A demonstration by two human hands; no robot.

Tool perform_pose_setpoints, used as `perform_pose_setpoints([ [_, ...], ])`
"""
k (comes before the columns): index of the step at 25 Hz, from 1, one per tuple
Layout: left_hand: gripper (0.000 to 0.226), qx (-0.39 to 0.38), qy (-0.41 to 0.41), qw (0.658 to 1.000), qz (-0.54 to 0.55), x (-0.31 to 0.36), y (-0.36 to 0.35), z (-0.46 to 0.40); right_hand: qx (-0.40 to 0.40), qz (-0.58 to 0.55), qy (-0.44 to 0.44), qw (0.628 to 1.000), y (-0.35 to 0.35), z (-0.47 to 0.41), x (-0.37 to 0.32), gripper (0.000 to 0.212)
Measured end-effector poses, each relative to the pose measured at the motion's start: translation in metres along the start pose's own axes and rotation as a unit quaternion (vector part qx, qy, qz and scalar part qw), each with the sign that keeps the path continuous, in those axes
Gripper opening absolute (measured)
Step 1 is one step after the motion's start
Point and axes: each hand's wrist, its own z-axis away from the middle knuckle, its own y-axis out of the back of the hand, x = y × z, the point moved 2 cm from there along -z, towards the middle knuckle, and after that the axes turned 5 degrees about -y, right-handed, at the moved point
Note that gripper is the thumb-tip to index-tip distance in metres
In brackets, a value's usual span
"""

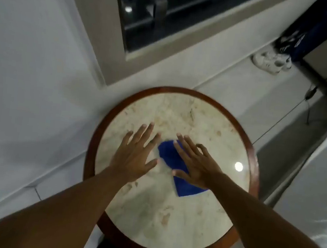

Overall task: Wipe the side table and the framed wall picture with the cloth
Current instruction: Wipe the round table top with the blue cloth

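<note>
The plain white wall [33, 69] fills the left side, smooth and matte. Hung on it is the large rectangular framed wall picture [99, 36], with a broad, flat beige frame and dark glossy glass that throws back blurred reflections and one small bright spot of light. Its lower corner comes down just above the far edge of the table.

Below stands the round side table [94, 136], a polished reddish-brown wooden rim around a cream marble top veined with tan patches; the stone is shiny enough to show a round glare of lamp light near its right edge. Pale floor tiles [233, 86] run off behind it, and a white padded surface rises at the far right, close to the table's rim.

Both bare forearms reach in from the bottom edge. The left hand [135, 157] lies flat on the marble, fingers spread and loose, gripping nothing, just beside the cloth. The right hand [196, 165] is also open, palm down, pressing on the small folded deep-blue cloth [168, 155], which lies near the middle of the tabletop and shows on both sides of the hand.

Further back on the floor are a pair of white trainers [272, 61], a dark blue bag [318, 29] leaning beside them, and a thin black cable [279, 124] trailing over the tiles.
</note>
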Motion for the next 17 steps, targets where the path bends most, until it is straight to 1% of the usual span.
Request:
perform_pose_setpoints([
  [1,0.082,0.004,0.013,1.0,-0.012,-0.002,-0.023,-0.013,-0.009,-0.001,0.002,1.0,-0.023,-0.01,0.0,0.094],
  [3,0.082,0.04,0.063,0.997,-0.022,-0.01,-0.056,-0.028,0.05,-0.021,-0.032,0.998,-0.055,-0.024,0.0,0.095],
  [5,0.083,0.049,0.063,0.996,-0.044,-0.013,-0.077,-0.034,0.118,-0.046,-0.068,0.99,-0.073,-0.029,0.002,0.085],
  [7,0.083,0.042,0.037,0.997,-0.051,-0.008,-0.082,-0.024,0.153,-0.078,-0.069,0.983,-0.077,-0.025,-0.002,0.074],
  [8,0.082,0.044,0.022,0.998,-0.046,-0.005,-0.079,-0.02,0.161,-0.098,-0.065,0.98,-0.075,-0.022,-0.003,0.07],
  [11,0.083,0.038,0.025,0.998,-0.037,0.001,-0.047,-0.018,0.173,-0.165,-0.071,0.968,-0.067,-0.018,-0.006,0.064],
  [13,0.087,0.036,0.027,0.998,-0.049,-0.002,-0.025,-0.02,0.194,-0.195,-0.082,0.958,-0.062,-0.014,-0.013,0.061],
  [15,0.09,0.031,0.025,0.997,-0.068,-0.008,0.006,-0.018,0.23,-0.25,-0.135,0.931,-0.045,-0.012,-0.025,0.059],
  [17,0.091,0.073,0.013,0.993,-0.087,-0.008,0.044,-0.008,0.271,-0.305,-0.151,0.9,-0.004,-0.011,-0.046,0.059],
])
